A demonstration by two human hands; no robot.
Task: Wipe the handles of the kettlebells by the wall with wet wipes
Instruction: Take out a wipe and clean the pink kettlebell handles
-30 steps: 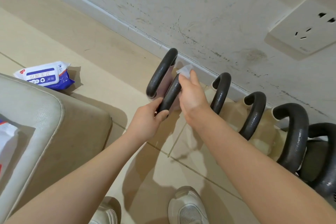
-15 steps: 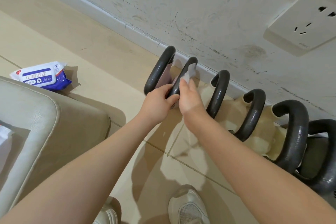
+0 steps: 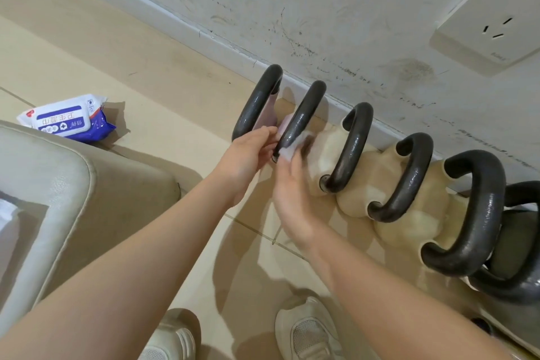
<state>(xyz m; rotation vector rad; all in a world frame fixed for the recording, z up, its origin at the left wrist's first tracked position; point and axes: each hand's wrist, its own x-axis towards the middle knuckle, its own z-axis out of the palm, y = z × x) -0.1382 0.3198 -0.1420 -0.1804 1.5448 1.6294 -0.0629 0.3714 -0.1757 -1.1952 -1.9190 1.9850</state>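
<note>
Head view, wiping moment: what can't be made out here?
- Right hand: motion-blurred, so its grip on the wet wipe is unclear.
- Second kettlebell handle: its lower end is hidden by both hands.
- Darkest kettlebell: cut off by the right edge.
- Wipes pack: print too small to read.

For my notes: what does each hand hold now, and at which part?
The right hand presses a wet wipe against the second handle, near its lower end. The left hand steadies that handle's lower end.
</note>
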